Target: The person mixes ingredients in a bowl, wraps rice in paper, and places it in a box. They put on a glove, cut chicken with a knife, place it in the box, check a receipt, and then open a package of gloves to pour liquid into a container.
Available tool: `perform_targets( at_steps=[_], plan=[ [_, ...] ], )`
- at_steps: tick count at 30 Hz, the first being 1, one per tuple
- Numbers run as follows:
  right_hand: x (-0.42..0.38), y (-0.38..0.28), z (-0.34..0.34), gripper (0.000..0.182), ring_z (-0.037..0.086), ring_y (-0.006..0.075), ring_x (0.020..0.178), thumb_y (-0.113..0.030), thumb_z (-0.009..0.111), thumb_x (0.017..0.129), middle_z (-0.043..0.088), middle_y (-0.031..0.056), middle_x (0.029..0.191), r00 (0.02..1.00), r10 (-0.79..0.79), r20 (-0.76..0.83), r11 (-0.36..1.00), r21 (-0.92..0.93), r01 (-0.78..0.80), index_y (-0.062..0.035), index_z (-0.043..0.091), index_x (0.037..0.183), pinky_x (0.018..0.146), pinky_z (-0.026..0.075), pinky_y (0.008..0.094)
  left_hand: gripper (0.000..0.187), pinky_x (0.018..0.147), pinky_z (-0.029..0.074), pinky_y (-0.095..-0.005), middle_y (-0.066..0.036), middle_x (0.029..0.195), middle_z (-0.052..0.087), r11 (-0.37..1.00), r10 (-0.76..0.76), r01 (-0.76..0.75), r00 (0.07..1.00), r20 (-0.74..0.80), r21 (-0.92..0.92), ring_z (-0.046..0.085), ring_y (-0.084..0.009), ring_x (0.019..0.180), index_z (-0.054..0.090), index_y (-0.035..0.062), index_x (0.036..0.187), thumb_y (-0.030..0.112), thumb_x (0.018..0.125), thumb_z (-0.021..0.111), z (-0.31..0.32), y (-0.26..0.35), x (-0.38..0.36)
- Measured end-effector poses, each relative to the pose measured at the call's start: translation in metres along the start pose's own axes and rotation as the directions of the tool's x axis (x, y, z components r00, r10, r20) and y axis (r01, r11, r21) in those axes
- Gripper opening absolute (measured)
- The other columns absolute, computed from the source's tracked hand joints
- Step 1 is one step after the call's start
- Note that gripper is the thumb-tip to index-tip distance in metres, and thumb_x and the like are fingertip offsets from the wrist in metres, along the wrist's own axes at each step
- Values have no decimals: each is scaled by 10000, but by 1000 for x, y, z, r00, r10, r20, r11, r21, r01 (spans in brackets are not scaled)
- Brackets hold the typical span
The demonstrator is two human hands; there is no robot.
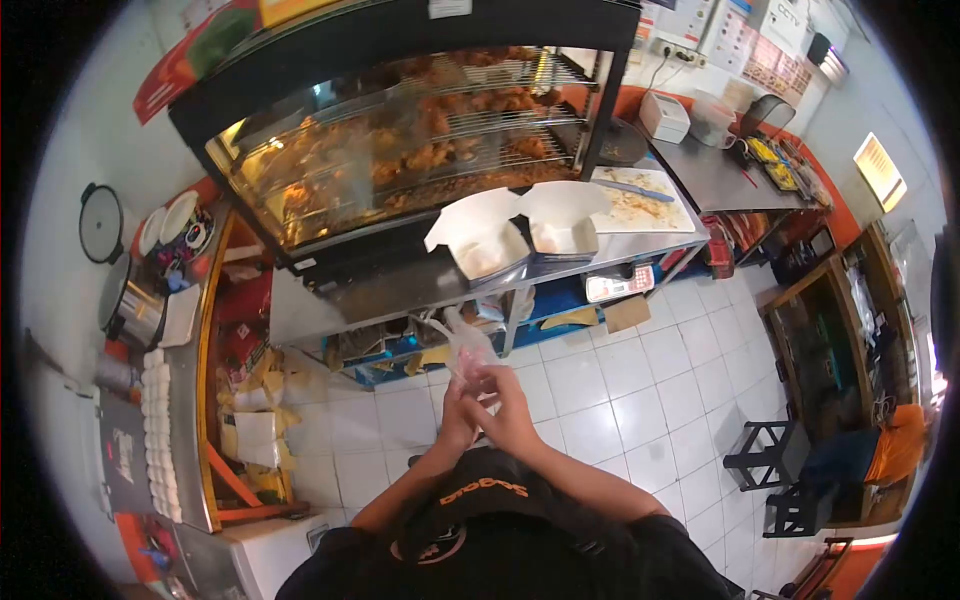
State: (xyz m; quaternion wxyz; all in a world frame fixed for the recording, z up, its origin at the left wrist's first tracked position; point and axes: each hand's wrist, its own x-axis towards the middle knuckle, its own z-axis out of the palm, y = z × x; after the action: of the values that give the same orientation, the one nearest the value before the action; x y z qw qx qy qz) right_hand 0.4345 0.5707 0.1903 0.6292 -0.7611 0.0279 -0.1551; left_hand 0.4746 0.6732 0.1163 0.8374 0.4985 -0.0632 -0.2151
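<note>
Bag (470, 345) handling is the step you have in hand: you seem to be working at its gathered near end, perhaps twisting, tying or loosening it (which of these, the view is too small to tell). The next move, I'd judge, calls for one hand to hold firm while the other's fingertips work the plastic, with the bag kept clear of the counter (400, 290).

Your left hand (460, 418) is closed around the near end, on your side of the counter. Your right hand (508, 405) meets it there, fingers bent inward and apparently pinching the plastic. The bag rises past both sets of fingertips, its loose top pointing toward the counter's front edge; something pinkish shows through it. Whether the top touches that edge, you cannot tell from here.

On the counter, beyond the bag, stand two open boxes (562, 230), side by side; farther right along it lies a board (650, 212) with a knife (635, 190).
</note>
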Motion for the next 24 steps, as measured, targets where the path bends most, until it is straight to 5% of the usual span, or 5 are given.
perform_targets(
  at_steps=[9,14,19,22,24],
  plan=[
    [86,59,-94,127,620,300,708,45,674,746,626,143,769,946,-148,-289,962,-265,70,15,650,867,654,510,359,473,1003,410,-349,-77,1325,517,956,-117,110,993,-10,-270,513,-190,1174,380,25,1427,286,1033,397,89,-29,109],
    [154,68,-131,86,608,295,722,10,678,754,627,134,784,991,-116,-71,946,-313,88,2,662,838,647,489,360,534,878,473,-345,-52,1304,525,960,-204,183,976,-81,-211,544,-182,1100,428,104,1390,465,997,448,110,-20,212],
    [236,55,-173,66,586,295,740,-45,685,760,616,120,771,985,-173,14,933,-318,168,-15,654,811,673,456,396,831,1045,383,-426,-70,1464,366,778,-54,234,949,310,-582,364,-221,1312,255,132,1512,702,917,358,151,-13,302],
    [270,62,-187,71,582,299,737,-44,682,765,621,115,788,979,-206,7,901,-389,192,-17,655,824,680,456,393,818,1085,282,-614,-64,1557,227,848,-189,237,971,148,-474,225,-263,1410,247,168,1514,706,908,354,180,-9,346],
    [285,64,-199,93,586,307,754,-23,681,758,626,117,807,979,-199,-48,912,-375,167,-16,663,849,704,463,388,669,1051,370,-472,-66,1472,356,900,-103,200,961,256,-388,358,-216,1316,275,124,1500,502,965,406,172,-16,359]
  ],
)
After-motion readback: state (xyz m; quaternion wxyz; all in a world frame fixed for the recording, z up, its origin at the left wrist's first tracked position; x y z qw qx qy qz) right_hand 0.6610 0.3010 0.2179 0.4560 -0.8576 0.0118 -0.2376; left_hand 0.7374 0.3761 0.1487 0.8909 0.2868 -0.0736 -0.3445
